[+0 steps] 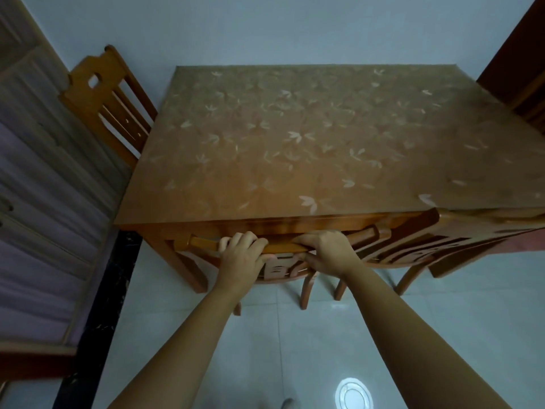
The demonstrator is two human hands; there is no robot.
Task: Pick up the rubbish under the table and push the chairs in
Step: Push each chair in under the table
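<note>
A wooden table point(295, 143) with a leaf-patterned cover fills the middle of the head view. Tucked under its near edge is a wooden chair point(203, 242). Its top rail lies right against the table edge. My left hand point(240, 253) and my right hand point(326, 250) both grip that top rail, side by side. A second chair point(413, 252) stands beside it on the right, also close under the table. No rubbish is visible; the floor under the table is hidden.
A third chair point(109, 101) stands at the table's left side against the wall. A wooden bench or sofa frame point(44, 202) runs along the left. Dark furniture point(519, 54) is at the far right. Pale floor tiles point(295, 349) lie below me.
</note>
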